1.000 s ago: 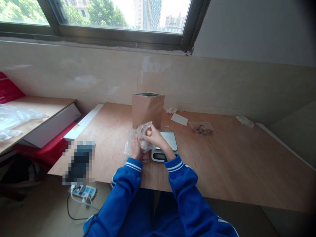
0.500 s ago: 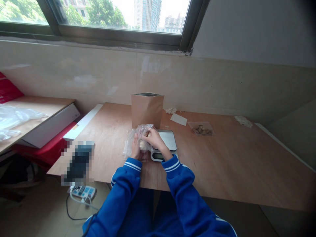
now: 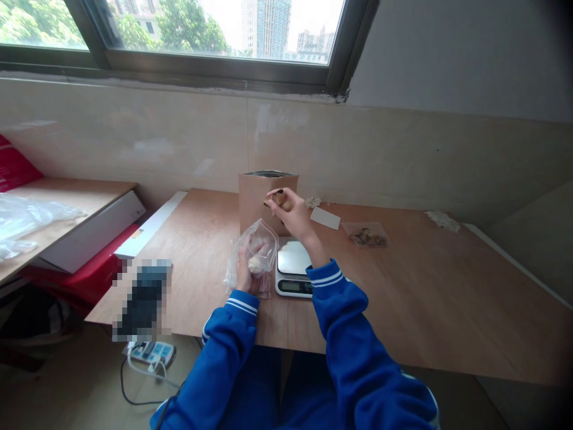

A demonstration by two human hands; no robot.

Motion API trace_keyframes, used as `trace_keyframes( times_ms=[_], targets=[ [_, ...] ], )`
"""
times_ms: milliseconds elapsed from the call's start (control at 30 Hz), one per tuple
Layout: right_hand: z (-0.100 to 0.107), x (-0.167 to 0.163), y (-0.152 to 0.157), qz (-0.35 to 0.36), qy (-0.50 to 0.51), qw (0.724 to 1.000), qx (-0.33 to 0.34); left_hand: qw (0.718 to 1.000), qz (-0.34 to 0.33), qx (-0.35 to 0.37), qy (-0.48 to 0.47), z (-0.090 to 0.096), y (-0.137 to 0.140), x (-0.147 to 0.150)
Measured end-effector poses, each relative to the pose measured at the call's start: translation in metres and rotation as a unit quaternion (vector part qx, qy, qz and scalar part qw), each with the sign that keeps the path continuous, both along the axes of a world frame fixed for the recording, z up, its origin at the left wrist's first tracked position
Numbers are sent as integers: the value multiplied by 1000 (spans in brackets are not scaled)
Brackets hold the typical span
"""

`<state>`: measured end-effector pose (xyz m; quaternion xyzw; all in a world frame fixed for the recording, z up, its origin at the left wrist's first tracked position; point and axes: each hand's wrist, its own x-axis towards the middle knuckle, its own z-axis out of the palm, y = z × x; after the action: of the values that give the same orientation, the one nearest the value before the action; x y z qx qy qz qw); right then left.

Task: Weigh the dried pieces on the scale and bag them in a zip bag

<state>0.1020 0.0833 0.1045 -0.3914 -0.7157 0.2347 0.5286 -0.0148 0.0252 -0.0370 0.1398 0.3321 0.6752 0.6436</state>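
My left hand (image 3: 244, 272) is closed around the side of a clear zip bag (image 3: 265, 237), whose mouth gapes upward. Inside that bag lies a pale, whitish lump (image 3: 256, 264). Raised in front of the tall kraft paper bag (image 3: 251, 194), my right hand (image 3: 296, 216) pinches brown pieces (image 3: 281, 198) that look like dried mushrooms. The kraft bag stands upright with its top open. Just right of the zip bag sits a kitchen scale (image 3: 293, 260) with a bare metal plate, partly covered by my right forearm. More flat plastic bags (image 3: 263, 286) lie under my left hand.
A clear bag of brown dried pieces (image 3: 369, 235) lies to the right, near a white card (image 3: 325, 218). Pale scraps (image 3: 442, 220) rest at the back. A pixelated dark object (image 3: 143, 298) is at the left edge, above a power strip (image 3: 154, 351).
My right hand has come out of the zip bag and risen toward the kraft bag, with the brown pieces in its fingers. My left hand stays on the zip bag.
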Motion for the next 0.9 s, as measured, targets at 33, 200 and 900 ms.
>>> trace_keyframes(
  times_ms=[33,200,900],
  targets=[
    [13,-2,11,-32,-3,999,31,1000,2,0,-3,1,-1,0],
    [58,-19,70,-98,-102,982,126,1000,5,0,-7,5,-3,1],
    [42,-13,108,-20,-239,966,95,1000,-26,-8,4,1,-1,0]
  ],
)
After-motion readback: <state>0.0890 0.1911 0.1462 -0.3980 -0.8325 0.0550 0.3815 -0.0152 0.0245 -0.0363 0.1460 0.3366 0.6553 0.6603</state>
